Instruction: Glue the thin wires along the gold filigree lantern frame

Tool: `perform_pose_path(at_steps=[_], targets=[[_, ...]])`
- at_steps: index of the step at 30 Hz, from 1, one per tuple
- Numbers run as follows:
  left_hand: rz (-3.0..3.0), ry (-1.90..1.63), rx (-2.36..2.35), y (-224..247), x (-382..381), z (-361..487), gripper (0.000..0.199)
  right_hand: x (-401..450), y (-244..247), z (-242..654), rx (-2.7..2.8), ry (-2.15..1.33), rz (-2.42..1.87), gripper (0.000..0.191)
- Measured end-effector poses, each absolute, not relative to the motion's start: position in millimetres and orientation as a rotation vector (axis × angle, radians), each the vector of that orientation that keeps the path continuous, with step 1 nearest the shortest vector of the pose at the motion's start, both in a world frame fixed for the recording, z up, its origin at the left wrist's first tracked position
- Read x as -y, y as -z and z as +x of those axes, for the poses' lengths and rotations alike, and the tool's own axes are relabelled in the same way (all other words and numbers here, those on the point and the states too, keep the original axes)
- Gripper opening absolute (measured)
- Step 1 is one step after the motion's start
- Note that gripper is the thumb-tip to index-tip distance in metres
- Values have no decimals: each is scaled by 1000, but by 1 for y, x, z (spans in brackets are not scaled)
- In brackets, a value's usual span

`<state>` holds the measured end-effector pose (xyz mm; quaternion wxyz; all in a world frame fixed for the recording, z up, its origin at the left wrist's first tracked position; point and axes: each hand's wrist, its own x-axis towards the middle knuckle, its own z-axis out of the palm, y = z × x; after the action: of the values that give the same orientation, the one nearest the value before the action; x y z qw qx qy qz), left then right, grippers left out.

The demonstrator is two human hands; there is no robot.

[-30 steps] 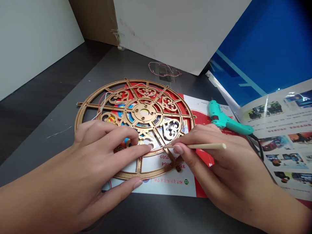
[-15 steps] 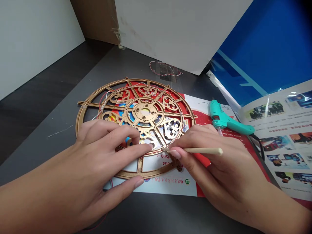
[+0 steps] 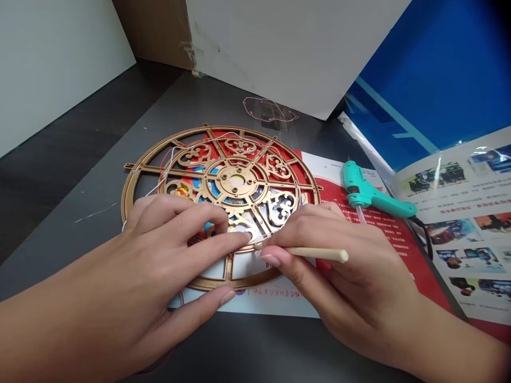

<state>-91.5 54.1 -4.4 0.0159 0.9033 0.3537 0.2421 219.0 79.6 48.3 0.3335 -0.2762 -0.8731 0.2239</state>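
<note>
A bronze-coloured openwork wheel with spokes and scroll ornaments lies flat. My left hand rests over its near left part, fingers apart. The index fingertip presses on the near inner ring, and the thumb lies by the outer rim. Between thumb and fingers my right hand pinches a thin pale wooden stick. The stick's far end meets the inner ring just right of my left index fingertip. A thin white wire, with red beside it, runs along the inner ring; its part under my hands is hidden.
Printed sheets lie under the wheel. To the right are a turquoise glue gun and an open booklet. A loop of thin wire lies behind, before a white panel. The table is dark.
My right hand and the stick have moved left along the inner ring, closer to my left index fingertip. My left hand stays on the wheel almost unmoved.
</note>
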Motion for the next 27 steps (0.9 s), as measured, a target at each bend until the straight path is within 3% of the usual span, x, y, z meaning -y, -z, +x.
perform_pose_path(at_steps=[13,21,27], targets=[[2768,-789,-1081,1,-57,-89,35,-80,-42,206,2094,-749,-747,40],[2744,-766,-1110,8,-55,-93,63,-82,-50,212,2193,-593,-965,44],[2755,-715,-1160,9,-51,-97,61,-82,-56,216,2199,-567,-1006,48]])
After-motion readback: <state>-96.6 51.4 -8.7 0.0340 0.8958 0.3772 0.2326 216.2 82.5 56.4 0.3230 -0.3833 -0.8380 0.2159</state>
